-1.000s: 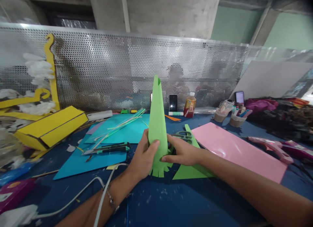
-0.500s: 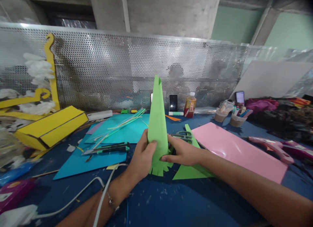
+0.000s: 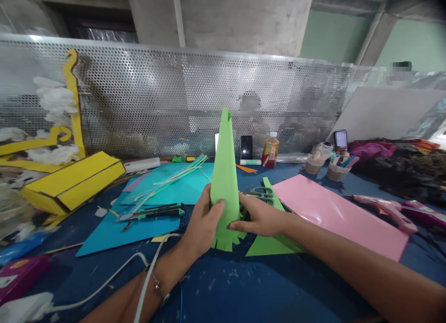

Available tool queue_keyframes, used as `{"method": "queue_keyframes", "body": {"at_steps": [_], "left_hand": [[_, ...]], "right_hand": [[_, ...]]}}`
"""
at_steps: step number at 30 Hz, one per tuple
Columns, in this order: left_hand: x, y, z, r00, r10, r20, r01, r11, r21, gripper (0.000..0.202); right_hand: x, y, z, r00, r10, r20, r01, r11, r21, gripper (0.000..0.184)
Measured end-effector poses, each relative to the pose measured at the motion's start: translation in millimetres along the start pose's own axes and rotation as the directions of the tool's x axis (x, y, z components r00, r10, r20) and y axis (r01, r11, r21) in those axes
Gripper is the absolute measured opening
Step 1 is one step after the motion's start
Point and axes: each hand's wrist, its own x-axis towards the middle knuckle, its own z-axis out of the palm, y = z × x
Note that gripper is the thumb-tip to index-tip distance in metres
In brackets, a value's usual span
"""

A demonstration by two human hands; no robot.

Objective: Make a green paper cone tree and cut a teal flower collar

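We hold the cone (image 3: 225, 174) upright over the table (image 3: 223, 290), left hand (image 3: 205, 223) and right hand (image 3: 263, 216) both gripping its lower part, scissors (image 3: 258, 196) just beyond the right hand, blue sheet (image 3: 135, 237) at left, pink sheet (image 3: 341, 216) at right.

We find the paper tube (image 3: 225, 184) between the left hand (image 3: 202, 223) and the right hand (image 3: 263, 217). To its left, a knife (image 3: 163, 211) lies on a sheet (image 3: 111, 237); a box (image 3: 78, 174) sits farther left. To its right lies a card (image 3: 334, 211), then a glue gun (image 3: 386, 207). Behind, before a panel (image 3: 139, 95), we note, left to right: phone (image 3: 247, 146), bottle (image 3: 271, 151), pen cup (image 3: 337, 173).
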Motion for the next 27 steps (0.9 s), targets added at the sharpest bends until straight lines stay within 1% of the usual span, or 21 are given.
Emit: {"method": "queue_keyframes", "body": {"at_steps": [2,4,7,12,17,20,23,25,27], "left_hand": [[0,-1,0.4,1.000,-0.005,0.011,0.006,1.000,-0.019,0.031],[1,0,0.6,1.000,-0.005,0.000,0.005,1.000,-0.018,0.032],[1,2,0.3,1.000,0.006,-0.022,-0.006,1.000,0.005,0.030],[0,2,0.8,1.000,0.006,0.004,-0.006,1.000,-0.009,0.029],[0,1,0.4,1.000,-0.004,-0.009,0.004,1.000,0.006,0.026],[-1,3,-0.9,1.000,0.020,0.007,-0.021,0.999,0.049,0.026],[-3,6,-1.3,0.997,0.056,0.051,-0.060,0.994,0.087,0.036],[-5,8,-0.9,0.990,0.112,0.091,-0.123,0.984,0.130,0.044],[-6,9,-0.4,0.976,0.176,0.126,-0.195,0.968,0.160,0.049]], "right_hand": [[0,-1,0,1.000,0.002,0.000,-0.002,1.000,-0.003,0.071],[0,-2,0,1.000,0.009,0.001,-0.009,1.000,-0.007,0.071],[0,-2,0,1.000,0.024,0.009,-0.024,1.000,-0.013,0.069],[0,-1,1,1.000,0.012,0.005,-0.012,1.000,-0.014,0.071],[0,-2,1,1.000,0.020,-0.003,-0.020,1.000,-0.014,0.071],[0,-3,4,1.000,0.021,-0.023,-0.020,0.999,0.038,0.070],[-1,-3,9,0.997,0.021,-0.073,-0.012,0.993,0.120,0.080],[0,-3,11,0.992,0.006,-0.130,0.017,0.985,0.174,0.086],[0,-5,12,0.983,-0.008,-0.186,0.049,0.975,0.216,0.084]]}}
